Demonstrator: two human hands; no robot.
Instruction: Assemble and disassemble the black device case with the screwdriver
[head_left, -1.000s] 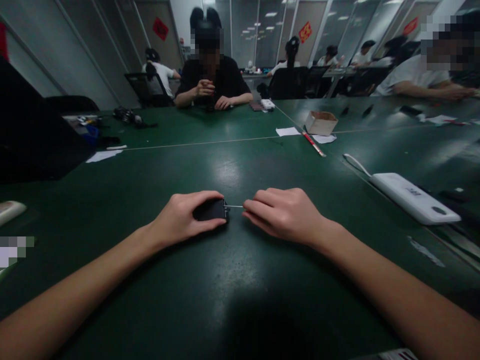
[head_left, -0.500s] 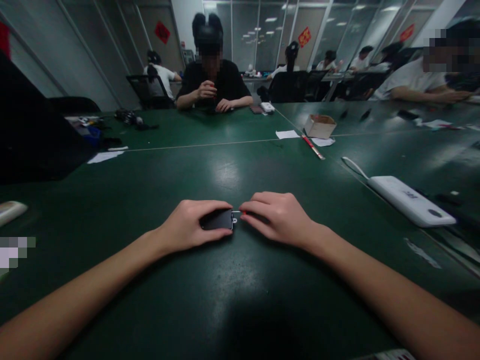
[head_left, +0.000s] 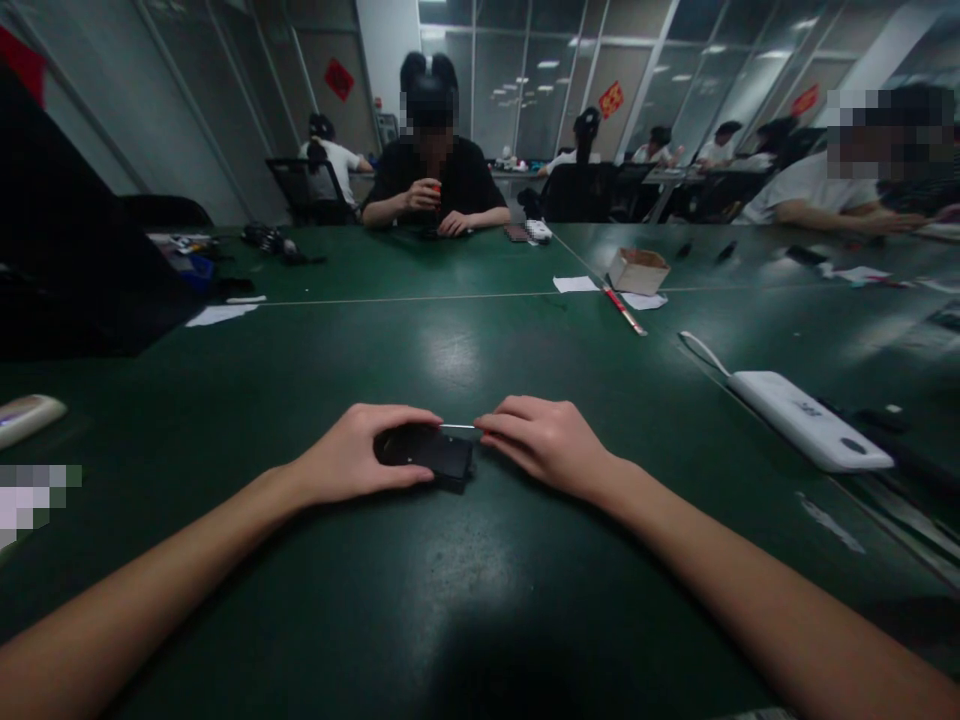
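My left hand (head_left: 346, 450) curls round a small black box-like case (head_left: 452, 458), thumb on the near side and fingers on the far side. The case is tilted, its right end sticking out past my fingertips. My right hand (head_left: 551, 435) pinches what looks like a slim screwdriver (head_left: 459, 427), most of it hidden in the fingers. Its thin metal shaft points left and runs along the case's far edge, reaching my left fingertips. Whether the tip touches the case I cannot tell.
A white power bank (head_left: 810, 420) with a cable loop lies to the right. Farther back are a small cardboard box (head_left: 637, 271), a red-and-white strip (head_left: 624, 312) and papers (head_left: 576, 285). A person in black (head_left: 435, 190) sits opposite; a dark shape (head_left: 82, 240) stands at left.
The case has turned in my left hand, and the metal ring at its right end is out of sight. The shaft has shifted left along the far edge. The camera view has tilted slightly.
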